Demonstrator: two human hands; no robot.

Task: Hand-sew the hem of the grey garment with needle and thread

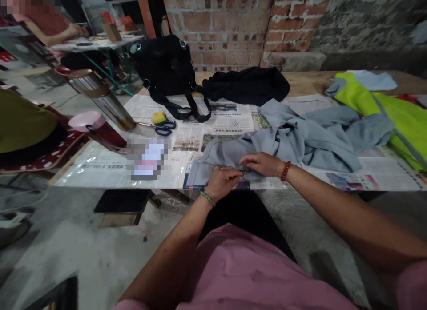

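Observation:
A grey garment (pixel 283 141) lies bunched across the table, its left end spread toward the front edge. At that edge my left hand (pixel 223 182), with a green bead bracelet, is closed in a pinch on the cloth. Close beside it my right hand (pixel 265 164), wearing a red bead bracelet, has its fingers bent down and closed on the same garment. A thin, shiny sliver shows between the fingertips of both hands. It is too small to name, and the fingers partly hide it.
Newspaper under clear plastic covers the table (pixel 100 167). On the left are a phone (pixel 148 161), dark-handled scissors (pixel 165 127), a pink-lidded cup (pixel 100 130) and a steel flask (pixel 103 98). Behind lie a black bag (pixel 167 65), black cloth (pixel 247 84) and a yellow vest (pixel 393 114). Another person sits far left.

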